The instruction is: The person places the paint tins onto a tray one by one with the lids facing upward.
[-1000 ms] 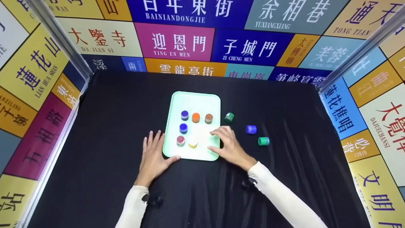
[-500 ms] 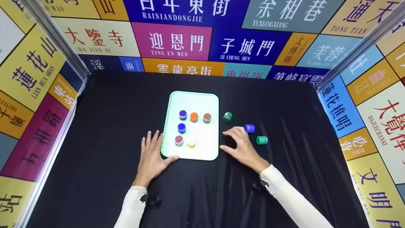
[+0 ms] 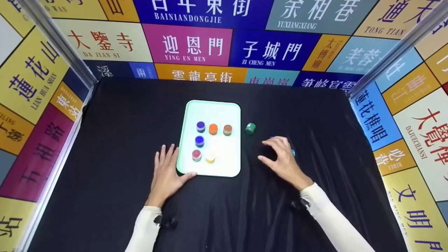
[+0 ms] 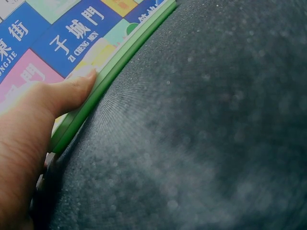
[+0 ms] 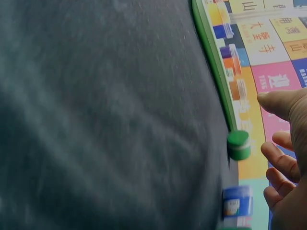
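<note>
Blue jar [image 5: 238, 201] right of the tray [image 3: 224, 171], mostly hidden by the right hand [image 3: 284, 161]

Sign walls [image 3: 196, 45]: beyond the tray and along both sides.
Black cloth [image 3: 129, 119]: beneath the tray, creased to its near right.
Tray: pale green; six jars [image 3: 213, 129] on it.
Right hand: tray's right, nearer hand to the blue jar; thumb and fingers parted, no grip seen.
Left hand [image 3: 165, 180]: tray's near left corner, thumb on rim, fingers straight.
Blue jar: just past the right fingers; long axis cannot be told.
Green jar [image 3: 250, 128]: just right of tray.
</note>
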`<state>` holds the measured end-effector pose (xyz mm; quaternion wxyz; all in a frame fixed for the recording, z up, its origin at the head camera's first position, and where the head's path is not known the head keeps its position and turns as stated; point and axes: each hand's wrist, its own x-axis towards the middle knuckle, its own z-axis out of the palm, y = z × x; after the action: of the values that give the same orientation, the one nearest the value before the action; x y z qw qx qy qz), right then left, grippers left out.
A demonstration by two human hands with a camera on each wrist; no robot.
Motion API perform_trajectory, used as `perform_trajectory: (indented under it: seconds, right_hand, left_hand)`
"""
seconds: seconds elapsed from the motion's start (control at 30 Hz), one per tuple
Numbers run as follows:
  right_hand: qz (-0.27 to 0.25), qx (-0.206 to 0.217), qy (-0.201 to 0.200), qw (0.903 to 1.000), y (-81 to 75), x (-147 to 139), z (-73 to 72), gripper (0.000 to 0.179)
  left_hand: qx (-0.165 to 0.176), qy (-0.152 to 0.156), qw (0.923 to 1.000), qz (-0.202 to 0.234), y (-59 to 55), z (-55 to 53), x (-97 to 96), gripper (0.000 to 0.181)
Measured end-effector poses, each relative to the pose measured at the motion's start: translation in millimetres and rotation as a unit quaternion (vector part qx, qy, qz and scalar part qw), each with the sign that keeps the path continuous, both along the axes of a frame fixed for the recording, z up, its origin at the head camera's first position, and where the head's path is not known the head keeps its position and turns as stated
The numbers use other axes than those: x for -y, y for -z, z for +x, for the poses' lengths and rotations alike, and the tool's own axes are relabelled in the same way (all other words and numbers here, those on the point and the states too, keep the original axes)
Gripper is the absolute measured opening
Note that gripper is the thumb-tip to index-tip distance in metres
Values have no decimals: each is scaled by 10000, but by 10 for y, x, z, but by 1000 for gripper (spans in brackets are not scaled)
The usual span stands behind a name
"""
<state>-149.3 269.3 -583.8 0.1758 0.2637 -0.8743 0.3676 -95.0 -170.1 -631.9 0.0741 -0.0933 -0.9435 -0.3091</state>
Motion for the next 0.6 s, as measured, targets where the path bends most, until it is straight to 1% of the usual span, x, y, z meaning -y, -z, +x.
perform_trajectory:
  seconds: [0.1, 0.2, 0.4, 0.6]
  right_hand:
    - [-32, -63, 47, 10000, 13, -100, -10, 50]
    - [-63, -35, 101, 9999, 27, -197, 3, 50]
    - [-18, -51, 413, 9991, 65, -390, 52, 51]
    - [-67, 48, 643, 9979, 91, -541, 90, 50]
  left_hand:
    - [23, 10, 10000, 17, -5, -4, -4, 116]
    - [50, 10, 10000, 20, -8, 2, -2, 116]
    - [86, 7, 10000, -41, -8, 1, -4, 117]
    - [43, 21, 10000, -38, -4, 5, -1, 116]
